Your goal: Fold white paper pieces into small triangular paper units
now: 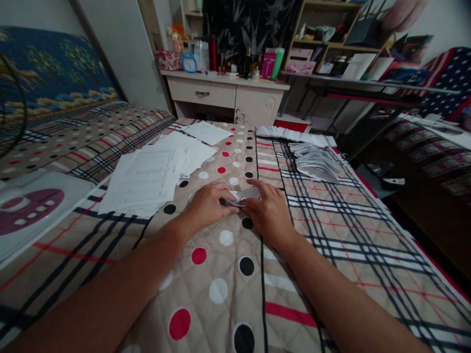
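Between my two hands is a small piece of folded white paper (241,195), held just over the bedspread. My left hand (210,203) grips its left end, thumb below and fingers above. On the right end, my right hand (268,208) has its thumb against the paper and its index finger raised in an arch; its other fingers are partly hidden. Left of my hands lies a spread stack of printed sheets (143,174). To the right, beyond my right hand, sits a pile of folded paper pieces (316,164), with a long row of folded paper (294,135) behind it.
The bed has a dotted and plaid quilted bedspread (219,290). A white plastic bag with a purple print (77,189) lies at the left. Past the bed's far edge stands a white dresser (200,90) bearing a blue clock (189,63) and bottles. A cluttered desk (368,81) is at the right.
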